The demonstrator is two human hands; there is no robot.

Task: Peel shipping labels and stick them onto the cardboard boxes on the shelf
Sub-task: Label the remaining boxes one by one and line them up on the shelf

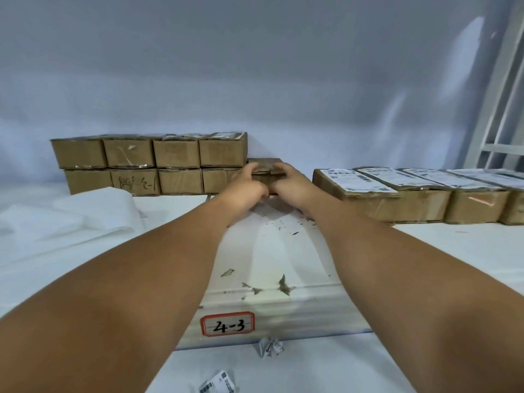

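Observation:
Both arms reach forward over the white shelf [283, 251]. My left hand [249, 185] and my right hand [286, 180] grip a small cardboard box [265, 165] from either side, at the shelf's back. That box sits beside a two-high stack of brown boxes [150, 163] on the left. To the right lies a row of boxes [411, 194] with white shipping labels [354, 180] on their tops. No label shows on the box I hold.
White sheets [85, 211] lie on the shelf at the left. A red-framed tag reading 4-3 [226, 323] marks the shelf's front edge. Crumpled paper [270, 347] and a label scrap [218, 384] lie below. A metal frame [499, 137] stands at the right.

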